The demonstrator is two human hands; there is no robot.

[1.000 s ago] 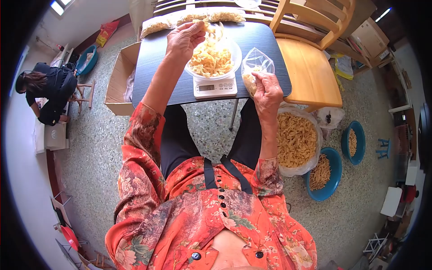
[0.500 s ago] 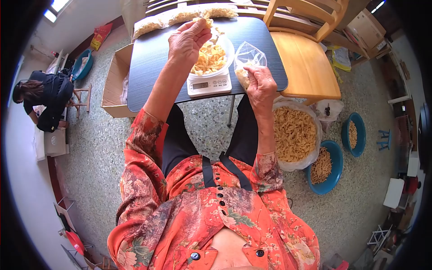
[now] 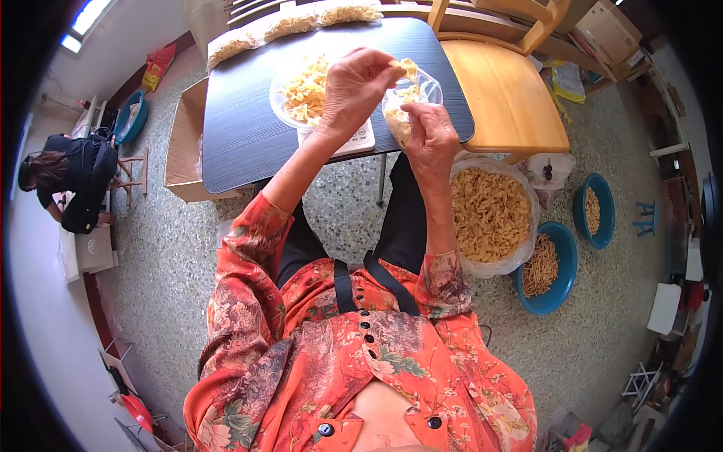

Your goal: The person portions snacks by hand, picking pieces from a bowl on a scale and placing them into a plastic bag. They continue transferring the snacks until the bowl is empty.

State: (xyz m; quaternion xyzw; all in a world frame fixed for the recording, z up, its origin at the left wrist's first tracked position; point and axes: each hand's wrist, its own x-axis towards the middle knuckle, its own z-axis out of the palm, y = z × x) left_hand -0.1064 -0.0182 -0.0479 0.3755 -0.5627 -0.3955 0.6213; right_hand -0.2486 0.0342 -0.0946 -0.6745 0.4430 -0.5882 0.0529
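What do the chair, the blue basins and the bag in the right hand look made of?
Chair: wood, probably varnished; warm yellow-brown with a soft sheen.
Blue basins: likely smooth plastic, judging by their even colour.
Bag in the right hand: clear, thin plastic film, see-through and glinting.

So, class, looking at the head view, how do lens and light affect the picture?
Head view: wide-lens distortion curves the left wall and leaves black corners; the window is blown out white; in the head view too, glare washes out the tabletop around the pale bowl.
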